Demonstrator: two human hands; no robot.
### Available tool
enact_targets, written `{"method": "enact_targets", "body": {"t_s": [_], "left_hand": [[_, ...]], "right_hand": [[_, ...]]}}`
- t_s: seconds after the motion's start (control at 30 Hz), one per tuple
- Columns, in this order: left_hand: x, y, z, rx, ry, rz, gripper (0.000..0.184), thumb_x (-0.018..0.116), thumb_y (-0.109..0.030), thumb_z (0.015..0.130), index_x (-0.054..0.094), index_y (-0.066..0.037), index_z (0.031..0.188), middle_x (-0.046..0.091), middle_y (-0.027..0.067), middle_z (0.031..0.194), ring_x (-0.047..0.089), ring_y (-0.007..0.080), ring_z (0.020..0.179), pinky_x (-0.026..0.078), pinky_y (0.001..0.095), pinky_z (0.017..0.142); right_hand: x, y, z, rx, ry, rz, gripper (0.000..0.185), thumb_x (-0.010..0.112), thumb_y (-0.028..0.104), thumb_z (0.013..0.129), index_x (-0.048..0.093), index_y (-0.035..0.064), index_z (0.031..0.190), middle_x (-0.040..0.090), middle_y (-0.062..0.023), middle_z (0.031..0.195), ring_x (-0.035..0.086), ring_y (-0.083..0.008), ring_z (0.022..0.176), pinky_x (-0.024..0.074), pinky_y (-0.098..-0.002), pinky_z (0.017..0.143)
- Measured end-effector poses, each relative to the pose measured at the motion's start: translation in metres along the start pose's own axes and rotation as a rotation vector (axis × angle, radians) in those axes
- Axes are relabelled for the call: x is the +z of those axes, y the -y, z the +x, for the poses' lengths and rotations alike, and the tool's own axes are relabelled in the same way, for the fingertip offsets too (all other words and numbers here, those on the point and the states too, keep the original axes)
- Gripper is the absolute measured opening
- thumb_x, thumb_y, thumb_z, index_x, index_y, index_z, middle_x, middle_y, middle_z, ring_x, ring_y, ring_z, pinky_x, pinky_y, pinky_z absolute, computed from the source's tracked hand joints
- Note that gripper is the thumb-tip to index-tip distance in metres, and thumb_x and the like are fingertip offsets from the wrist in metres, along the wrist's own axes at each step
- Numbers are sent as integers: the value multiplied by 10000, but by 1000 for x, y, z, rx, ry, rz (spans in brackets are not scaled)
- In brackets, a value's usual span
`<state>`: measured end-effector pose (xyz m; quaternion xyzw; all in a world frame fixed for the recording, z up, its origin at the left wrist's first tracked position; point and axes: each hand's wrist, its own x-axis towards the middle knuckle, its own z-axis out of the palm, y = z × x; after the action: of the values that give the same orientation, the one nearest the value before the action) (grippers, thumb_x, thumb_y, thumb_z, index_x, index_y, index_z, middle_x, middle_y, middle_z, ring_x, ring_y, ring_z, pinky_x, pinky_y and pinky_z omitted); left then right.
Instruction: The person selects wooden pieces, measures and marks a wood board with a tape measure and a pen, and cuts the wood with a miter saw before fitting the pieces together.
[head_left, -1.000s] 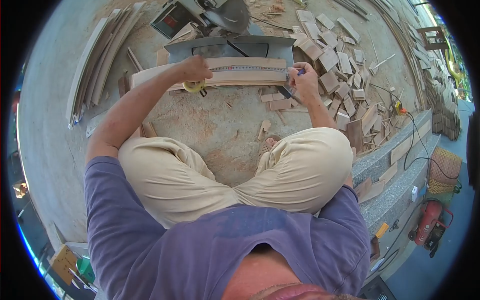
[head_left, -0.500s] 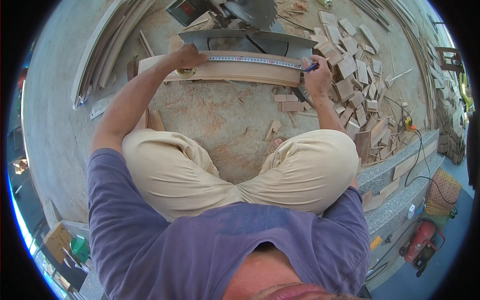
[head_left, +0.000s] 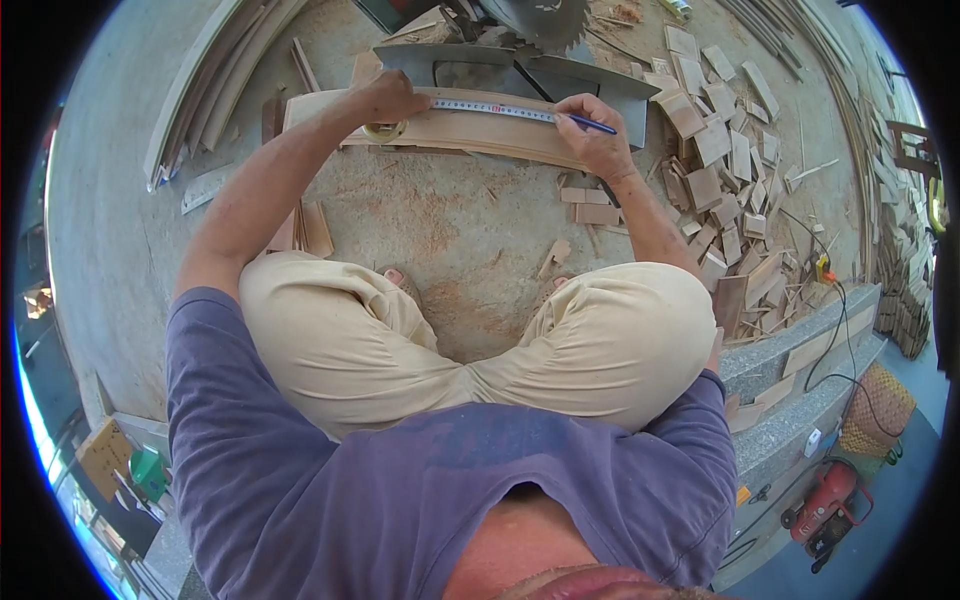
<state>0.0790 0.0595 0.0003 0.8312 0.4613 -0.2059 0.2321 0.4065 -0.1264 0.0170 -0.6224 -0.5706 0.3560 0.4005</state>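
My left hand [head_left: 393,97] is closed on a tape measure, whose round yellowish case [head_left: 385,131] shows below the fingers. Its white blade [head_left: 490,107] lies stretched to the right along a pale wooden board [head_left: 470,131]. A blue pen [head_left: 592,124] is gripped in my right hand [head_left: 602,145], which rests at the board's right end, with the fingertips by the blade. That hand hides the far end of the tape. Right behind the board stands a saw with a toothed circular blade [head_left: 548,22] and a metal fence [head_left: 600,82].
Wood offcuts [head_left: 712,140] lie heaped on the right of the concrete floor [head_left: 400,210]. Long strips [head_left: 215,90] lean at the left. A cable [head_left: 840,310] runs over the stone step [head_left: 770,400] near a red compressor [head_left: 828,503].
My right hand has moved left along the tape with the pen, now covering the blade's right end. My left hand keeps its hold on the tape measure. The view has shifted slightly.
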Motion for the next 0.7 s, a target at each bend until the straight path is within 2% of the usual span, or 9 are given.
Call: {"method": "enact_targets", "body": {"t_s": [0.07,0.23,0.47,0.53,0.57,0.63,0.67,0.7], "left_hand": [[5,6,5,47,8,31,664,622,-596,895,765,47,986,726,282,1038,713,401,997,556,453,893],[6,7,6,4,2,-19,636,623,-591,886,773,25,940,731,272,1025,719,381,981,558,450,881],[-2,-4,-5,23,-25,23,634,618,-592,896,770,20,956,735,265,1025,718,381,987,557,452,878],[-18,-20,-22,-114,-2,-35,645,627,-602,892,769,23,975,738,255,1030,719,385,983,559,450,867],[-16,-19,-22,-112,-2,-34,645,627,-602,892,769,23,975,738,255,1030,719,385,983,559,450,867],[-15,-23,-28,-69,-96,-80,576,616,-508,956,761,45,877,725,262,879,693,350,730,545,471,710],[-18,-25,-36,-66,-99,-78,576,616,-508,956,761,45,877,725,262,879,693,350,730,545,471,710],[-20,-27,-46,21,-41,-99,532,650,-473,941,756,38,838,703,237,788,668,317,667,531,460,668]], "right_hand": [[6,2,3,-3,15,-49,184,714,196,915,729,62,1039,735,-32,873,670,-99,811,538,-280,756],[9,7,5,20,-38,-143,187,720,258,896,755,114,1008,744,-69,864,693,-181,784,543,-311,760],[9,12,8,45,-33,-169,216,710,306,907,762,133,1024,752,-72,892,711,-206,825,542,-333,799],[7,13,10,31,-2,-193,210,710,267,917,757,88,1017,758,-72,899,709,-175,821,542,-311,793],[7,7,12,31,-4,-193,210,710,267,917,757,88,1017,758,-72,899,709,-175,821,542,-311,793],[6,-7,14,31,-33,-6,178,698,205,918,746,77,1031,756,-98,893,716,-196,818,549,-312,779],[3,-10,9,29,-37,-7,178,698,205,918,746,77,1031,756,-98,893,716,-196,818,549,-312,779],[0,-12,5,55,-168,153,167,682,177,939,739,75,1058,758,-93,895,718,-175,829,550,-294,788]]}}
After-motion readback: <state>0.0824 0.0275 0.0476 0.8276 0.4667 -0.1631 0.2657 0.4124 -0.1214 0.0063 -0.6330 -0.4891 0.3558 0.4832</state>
